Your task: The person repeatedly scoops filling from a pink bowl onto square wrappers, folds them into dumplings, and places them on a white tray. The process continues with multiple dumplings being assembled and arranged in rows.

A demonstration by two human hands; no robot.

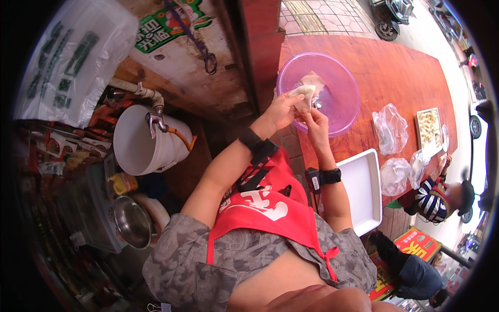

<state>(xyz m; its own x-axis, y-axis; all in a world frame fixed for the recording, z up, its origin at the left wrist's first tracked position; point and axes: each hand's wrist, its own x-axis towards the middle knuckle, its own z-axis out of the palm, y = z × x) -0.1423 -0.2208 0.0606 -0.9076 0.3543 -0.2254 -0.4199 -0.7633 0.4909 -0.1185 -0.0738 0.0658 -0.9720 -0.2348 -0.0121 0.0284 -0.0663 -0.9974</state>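
Observation:
Over the near part of a purple plastic bowl [345, 97], both hands hold a thin, pale wrapper, likely dough [306, 95]. My left hand [281, 111] pinches its left side between thumb and fingers. My right hand [316, 126] grips its lower edge with the fingertips, close beside the left. Another pale, flat wrapper [315, 80] lies in the bowl behind the held one. Part of a shiny metal piece [318, 102] shows beside the held wrapper; its full shape is hidden.
An empty white tray [376, 187] lies at the near table edge. Clear plastic bags [390, 128] and a tray of folded dumplings [418, 121] are on the wooden table [409, 70]. A person in stripes [430, 201] is at its far right. A white bucket [134, 144] stands left under a tap [158, 119].

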